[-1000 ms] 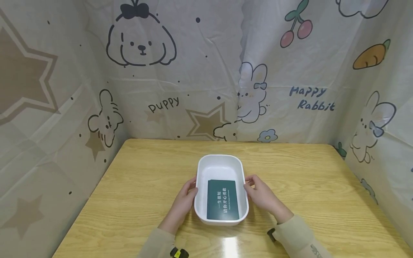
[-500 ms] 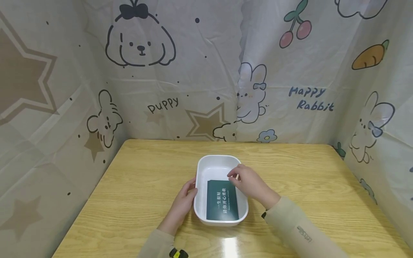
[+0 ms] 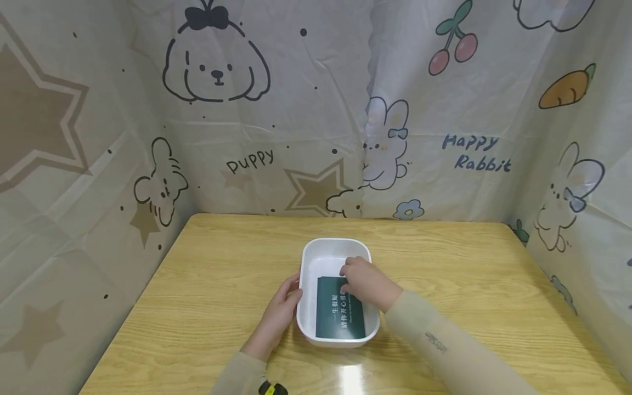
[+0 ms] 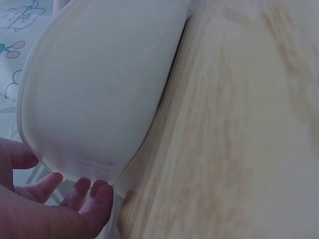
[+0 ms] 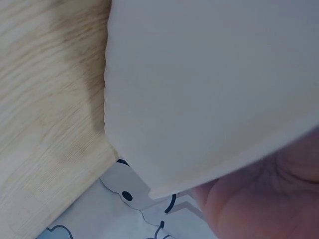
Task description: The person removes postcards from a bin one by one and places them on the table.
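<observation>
A white rectangular plastic container (image 3: 308, 263) with rounded corners stands on the table. Inside lies a dark green card (image 3: 328, 315) with white lettering; a doubled edge at its upper left hints at more than one layer. My left hand (image 3: 281, 307) holds the container's left side, thumb near the rim and fingertips against the outer wall (image 4: 99, 89). Reaching over the right rim, my right hand (image 3: 367, 280) is inside the container at the card's upper right corner, with a gap between thumb and fingers. In the right wrist view, the container's wall (image 5: 209, 84) hides its fingertips.
The wooden table (image 3: 227, 263) surrounds the container. Patterned cloth (image 3: 276, 109) with cartoon animals hangs behind the table and along both sides. A black band with a yellow mark (image 3: 273, 389) is on the left wrist.
My right hand has left the container's right side, crossed its rim and moved left and down to the card's upper right corner. My left hand and the container have stayed put.
</observation>
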The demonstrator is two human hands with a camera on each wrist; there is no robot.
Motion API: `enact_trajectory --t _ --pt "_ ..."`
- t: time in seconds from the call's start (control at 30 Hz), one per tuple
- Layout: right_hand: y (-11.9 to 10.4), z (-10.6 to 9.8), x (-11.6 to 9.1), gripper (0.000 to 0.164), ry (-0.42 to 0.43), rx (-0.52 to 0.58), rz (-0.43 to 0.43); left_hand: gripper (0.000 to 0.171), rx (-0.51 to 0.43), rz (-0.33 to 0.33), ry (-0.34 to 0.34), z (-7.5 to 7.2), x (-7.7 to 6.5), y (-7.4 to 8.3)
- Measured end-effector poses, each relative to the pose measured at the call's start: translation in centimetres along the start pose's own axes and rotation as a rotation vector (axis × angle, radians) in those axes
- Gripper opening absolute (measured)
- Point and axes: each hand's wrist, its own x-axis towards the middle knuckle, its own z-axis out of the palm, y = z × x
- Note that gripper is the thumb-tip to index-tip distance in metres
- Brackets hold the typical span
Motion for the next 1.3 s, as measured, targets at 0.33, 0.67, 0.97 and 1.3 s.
enact_trajectory --t 0.33,0.67,0.97,1.3 --pt "0.03 0.33 0.45 0.033 -0.072 -0.041 0.054 0.046 0.003 0.002 0.007 -0.09 0.27 -0.2" --pt "0.11 0.77 0.83 0.034 -0.113 -0.063 0.077 0.046 0.002 -0.007 0.001 -0.04 0.35 -0.3" --pt "0.02 0.64 0.82 0.034 -0.112 -0.048 0.088 0.045 0.008 -0.027 0.013 -0.12 0.27 -0.05" --pt "0.03 0.56 0.91 0.035 -0.116 -0.003 0.106 0.045 0.026 -0.035 0.006 -0.24 0.38 -0.23"
